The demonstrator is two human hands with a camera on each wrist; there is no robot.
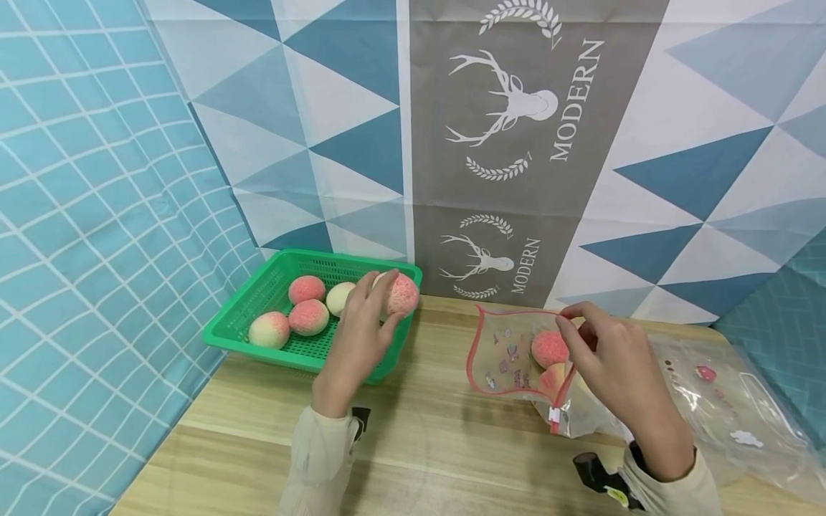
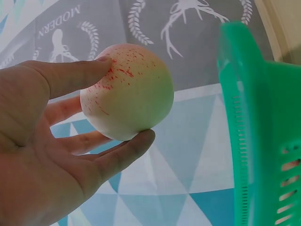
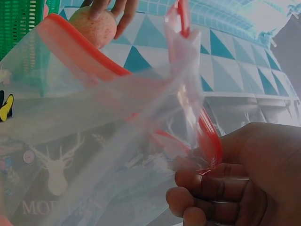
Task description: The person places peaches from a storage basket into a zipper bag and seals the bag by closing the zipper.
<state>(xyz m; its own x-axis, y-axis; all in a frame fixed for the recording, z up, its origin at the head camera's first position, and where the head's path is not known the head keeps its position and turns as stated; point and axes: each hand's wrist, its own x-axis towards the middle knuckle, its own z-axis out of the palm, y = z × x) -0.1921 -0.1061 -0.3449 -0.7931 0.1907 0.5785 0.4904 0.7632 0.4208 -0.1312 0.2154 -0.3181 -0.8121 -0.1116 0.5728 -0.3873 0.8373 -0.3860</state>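
The wall [image 1: 434, 193] behind the wooden table [image 1: 426, 444] shows 2 deer [image 1: 532, 105].

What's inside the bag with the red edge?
A pink peach and an orangey one show inside the bag. The right hand hides part, so I can't tell whether there are more.

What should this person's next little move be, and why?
I'd probably carry the peach in the left hand across to the clear bag. The right hand pinches the bag's red edge, its mouth looks open, and two similar peaches already show inside, while the left hand is near the green basket.
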